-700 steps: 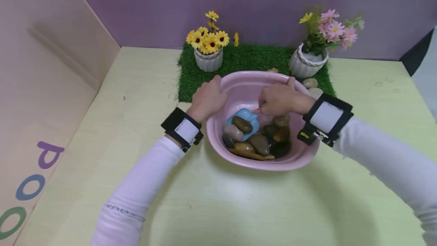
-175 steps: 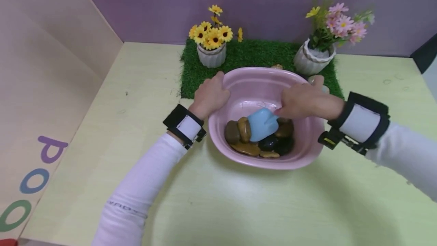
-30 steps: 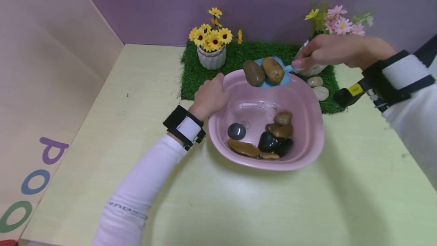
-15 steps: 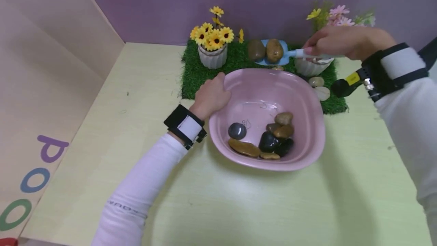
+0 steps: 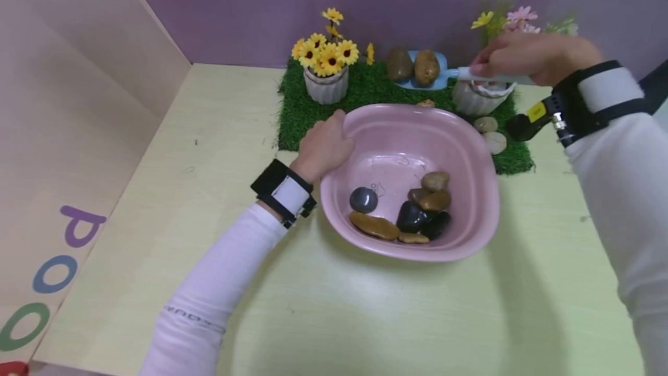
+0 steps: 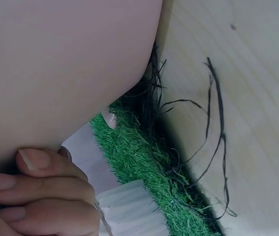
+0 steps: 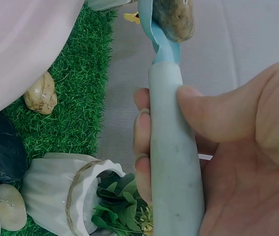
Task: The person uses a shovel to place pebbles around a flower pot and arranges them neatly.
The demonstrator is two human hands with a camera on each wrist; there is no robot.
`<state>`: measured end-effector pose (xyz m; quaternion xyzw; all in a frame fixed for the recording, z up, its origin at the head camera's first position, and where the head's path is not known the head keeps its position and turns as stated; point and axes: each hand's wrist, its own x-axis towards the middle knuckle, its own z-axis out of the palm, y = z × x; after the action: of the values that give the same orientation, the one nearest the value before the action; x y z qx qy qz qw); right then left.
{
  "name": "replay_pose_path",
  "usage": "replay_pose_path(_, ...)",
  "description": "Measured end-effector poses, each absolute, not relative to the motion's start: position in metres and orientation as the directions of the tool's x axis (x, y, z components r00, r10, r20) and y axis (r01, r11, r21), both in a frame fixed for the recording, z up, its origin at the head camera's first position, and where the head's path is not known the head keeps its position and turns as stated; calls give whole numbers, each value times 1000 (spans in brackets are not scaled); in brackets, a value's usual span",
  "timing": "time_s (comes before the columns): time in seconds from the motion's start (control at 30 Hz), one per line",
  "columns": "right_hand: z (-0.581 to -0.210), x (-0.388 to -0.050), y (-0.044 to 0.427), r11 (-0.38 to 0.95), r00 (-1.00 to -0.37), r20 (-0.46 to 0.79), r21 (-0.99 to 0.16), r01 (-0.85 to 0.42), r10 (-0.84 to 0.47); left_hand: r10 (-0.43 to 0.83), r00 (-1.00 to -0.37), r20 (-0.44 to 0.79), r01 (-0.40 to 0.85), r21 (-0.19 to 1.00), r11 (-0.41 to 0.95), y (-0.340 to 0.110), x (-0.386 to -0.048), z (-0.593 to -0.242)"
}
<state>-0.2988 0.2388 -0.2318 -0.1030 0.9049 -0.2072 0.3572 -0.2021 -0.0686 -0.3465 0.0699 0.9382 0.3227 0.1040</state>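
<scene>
Left hand [image 5: 325,147] grips the basin [image 5: 396,125] — right hand [image 5: 527,58], a scoop [image 5: 461,73] bearing two stones [image 5: 427,68].

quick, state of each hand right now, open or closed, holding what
Left hand: closed, gripping the rim of the pink basin.
Right hand: closed, holding the blue scoop by its handle, two stones on it.
</scene>
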Motion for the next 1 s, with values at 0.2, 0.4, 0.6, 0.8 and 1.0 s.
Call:
replay_pose_path(0.2,-240,-300,236,897,-736,-601,-443,-17,-311,193,-968,-158,55,619,784,-68,-202,-347)
replay_pose_path(0.4,-247,-300,234,899,-710,-647,-435,45,-277,195,-968,-155,58,622,781,-67,-202,-348)
replay_pose_path(0.6,-259,-302,229,889,-733,-621,-455,48,-278,183,-971,-151,56,605,794,-68,-202,-348)
replay_pose_path(0.8,-268,-303,225,888,-719,-632,-458,44,-290,186,-971,-149,59,607,793,-68,-203,-349)
replay_pose_path(1.0,-273,-307,219,880,-694,-646,-473,38,-317,192,-972,-133,70,617,784,-69,-203,-350)
